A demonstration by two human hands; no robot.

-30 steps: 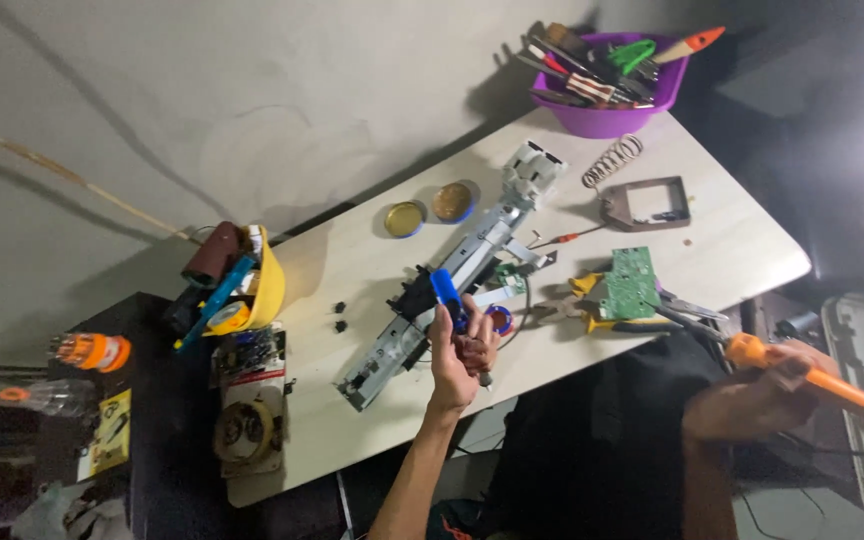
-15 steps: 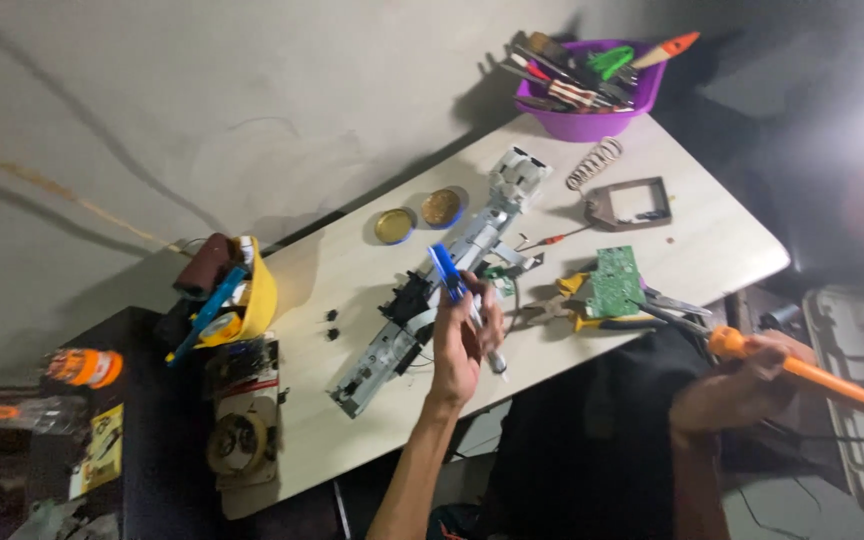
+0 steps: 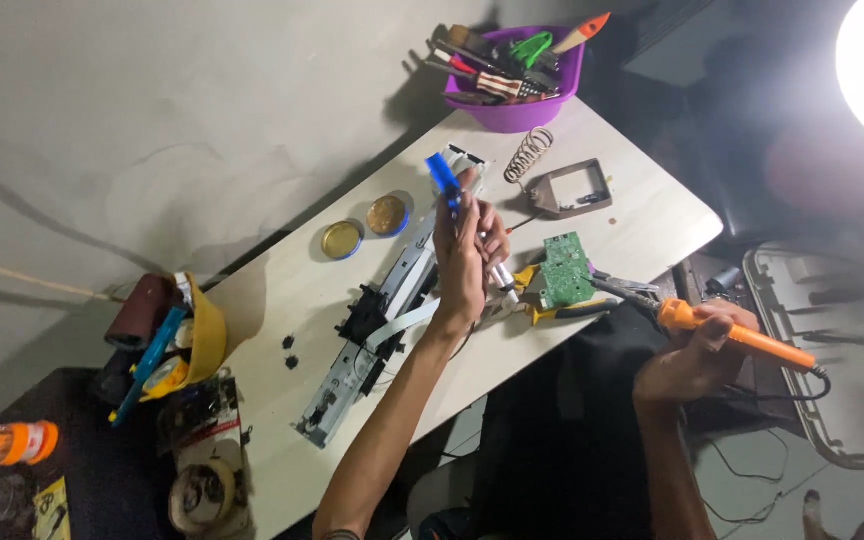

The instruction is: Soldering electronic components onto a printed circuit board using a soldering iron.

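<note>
Both hands occupied over a white workbench: a blue-tipped tool in the left, an orange soldering iron in the right.

The left hand (image 3: 467, 255), at centre frame, is closed around a white-bodied tool with a blue tip (image 3: 444, 172), held above the long disassembled mechanism (image 3: 382, 310) that lies diagonally across the table (image 3: 652, 215). The right hand (image 3: 697, 350), at lower right off the table's edge, grips the orange soldering iron (image 3: 742, 340), its tip pointing toward the green circuit board (image 3: 564, 268) just right of the left hand. Yellow-handled pliers (image 3: 542, 305) lie beside the board. Two round tins (image 3: 364, 228) sit left of centre; a purple tool bowl (image 3: 527, 105) stands at top centre, with a coil spring (image 3: 530, 155) and a brown frame (image 3: 572, 188) just below it.
</note>
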